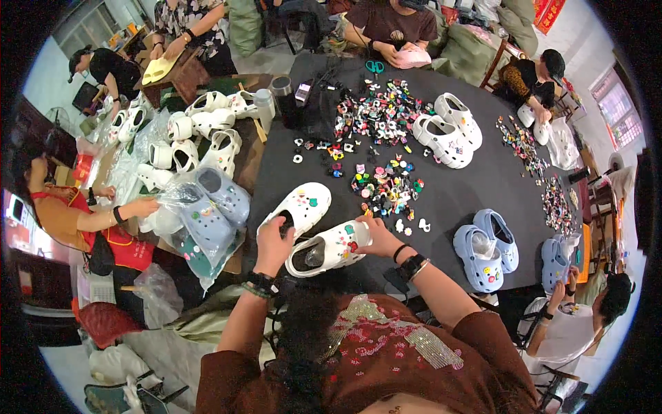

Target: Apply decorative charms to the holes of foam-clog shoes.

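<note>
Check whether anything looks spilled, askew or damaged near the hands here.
Nothing looks clearly damaged or spilled. The one slightly untidy spot: a few white charms lie apart from the nearer charm heap on the black table, close to the right hand, which holds a white clog.

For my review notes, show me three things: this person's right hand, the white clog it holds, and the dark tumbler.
Right hand (374, 238): head view, on the middle of the hand.
White clog (333, 243): head view, on its white upper.
Dark tumbler (283, 105): head view, on its side wall.
</note>
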Action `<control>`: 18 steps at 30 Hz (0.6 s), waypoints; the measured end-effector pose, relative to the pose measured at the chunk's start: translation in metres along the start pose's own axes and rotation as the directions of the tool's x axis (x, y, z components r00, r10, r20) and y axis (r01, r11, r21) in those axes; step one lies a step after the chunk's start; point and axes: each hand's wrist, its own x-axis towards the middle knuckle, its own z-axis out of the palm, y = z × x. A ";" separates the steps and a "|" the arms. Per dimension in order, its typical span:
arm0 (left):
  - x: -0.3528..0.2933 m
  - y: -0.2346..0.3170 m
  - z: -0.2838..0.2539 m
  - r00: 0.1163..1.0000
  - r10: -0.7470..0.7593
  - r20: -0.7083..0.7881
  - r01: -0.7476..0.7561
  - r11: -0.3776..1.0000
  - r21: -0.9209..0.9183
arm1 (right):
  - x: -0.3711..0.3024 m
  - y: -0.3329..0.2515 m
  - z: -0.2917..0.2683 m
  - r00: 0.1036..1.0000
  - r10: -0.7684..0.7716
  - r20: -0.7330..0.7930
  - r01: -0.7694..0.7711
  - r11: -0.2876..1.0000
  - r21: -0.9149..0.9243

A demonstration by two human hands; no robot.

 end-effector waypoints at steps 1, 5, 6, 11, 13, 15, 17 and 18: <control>-0.002 -0.003 0.004 0.998 -0.015 0.056 0.013 0.999 0.044 | -0.001 -0.002 0.000 1.000 0.014 0.003 -0.014 1.000 0.007; -0.016 -0.002 0.019 0.963 -0.059 0.264 -0.016 0.962 0.274 | -0.005 0.001 0.003 1.000 0.001 -0.027 -0.001 1.000 0.006; -0.020 0.003 0.019 0.972 -0.044 0.229 -0.030 0.951 0.307 | -0.006 -0.001 0.004 0.998 -0.018 -0.059 0.018 1.000 0.008; -0.017 0.011 0.011 0.969 0.011 0.246 -0.103 0.926 0.362 | -0.008 -0.002 0.005 0.998 0.020 -0.053 -0.020 1.000 -0.006; -0.017 0.008 0.008 0.970 0.056 0.236 -0.140 0.924 0.355 | -0.011 -0.004 0.009 0.997 0.053 -0.047 -0.053 0.999 -0.005; -0.013 0.006 0.006 0.962 0.004 0.271 -0.099 0.937 0.336 | -0.015 -0.003 0.009 0.997 0.040 -0.062 -0.039 0.999 0.013; -0.010 0.001 0.009 0.965 0.018 0.263 -0.103 0.944 0.313 | -0.017 -0.004 0.009 0.997 0.026 -0.079 -0.023 0.999 0.029; -0.007 -0.001 0.011 0.969 0.033 0.247 -0.107 0.951 0.292 | -0.016 -0.003 0.008 0.997 0.026 -0.072 -0.024 0.999 0.023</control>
